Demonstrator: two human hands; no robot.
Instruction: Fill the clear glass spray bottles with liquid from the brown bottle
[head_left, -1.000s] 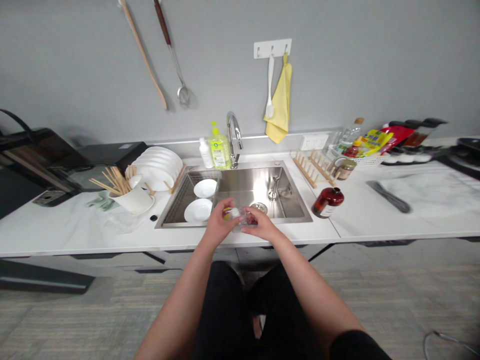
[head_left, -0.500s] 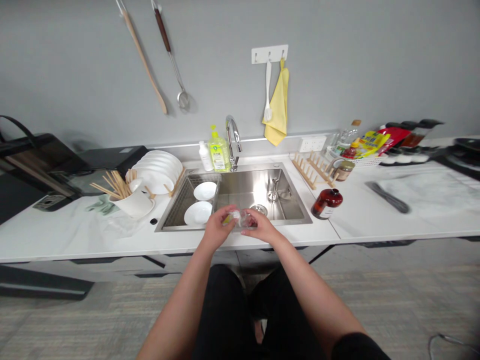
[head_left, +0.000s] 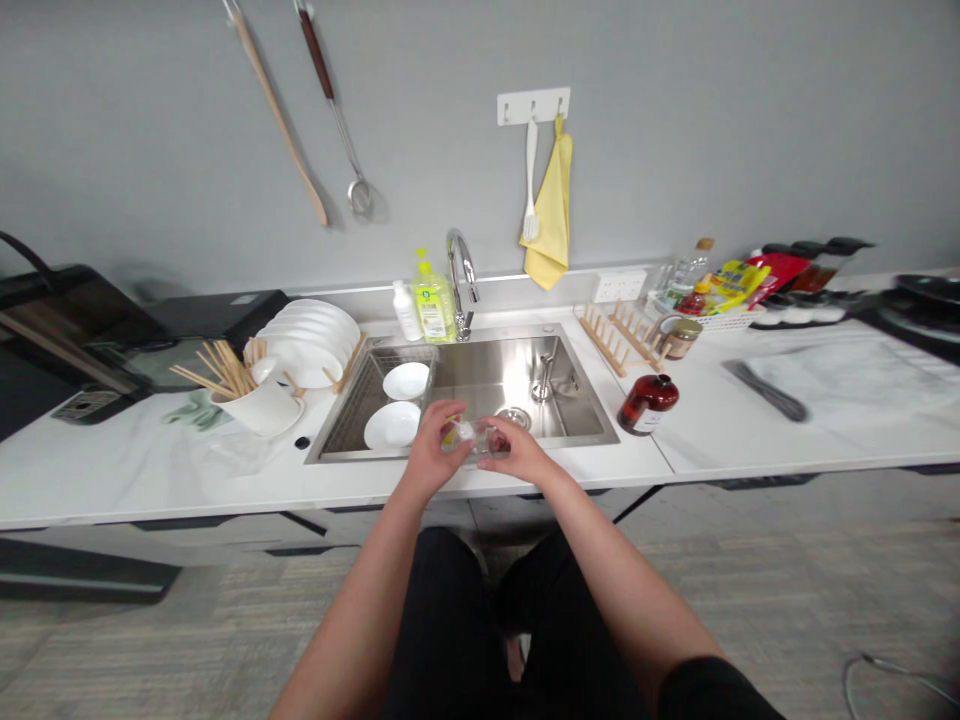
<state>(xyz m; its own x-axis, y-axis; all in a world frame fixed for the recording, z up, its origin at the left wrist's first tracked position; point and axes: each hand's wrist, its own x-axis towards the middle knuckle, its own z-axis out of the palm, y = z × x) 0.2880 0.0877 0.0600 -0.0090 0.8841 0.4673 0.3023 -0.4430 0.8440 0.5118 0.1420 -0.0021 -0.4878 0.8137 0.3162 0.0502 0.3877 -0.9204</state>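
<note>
In front of the sink [head_left: 487, 385], my left hand [head_left: 433, 447] and my right hand [head_left: 514, 452] are close together above its front rim. The fingers of my right hand curl round a clear glass [head_left: 484, 450]. Pinched in my left hand is a small white piece [head_left: 463, 430], with a bit of yellow by the fingers, against the glass's left end. What exactly this piece is, I cannot make out. Two white bowls [head_left: 393, 427] sit in the wire basket in the left part of the sink, beside my left hand.
Behind the sink stand the faucet [head_left: 463, 280], a green dish soap bottle [head_left: 433, 300] and a white bottle [head_left: 406, 310]. White plates [head_left: 307, 340] and a chopstick holder [head_left: 259, 408] are to the left. A brown bottle [head_left: 648, 405] and a wooden rack [head_left: 619, 335] stand right.
My left hand and the white piece have shifted slightly leftward from the right hand. The whole view has moved a little as well.
</note>
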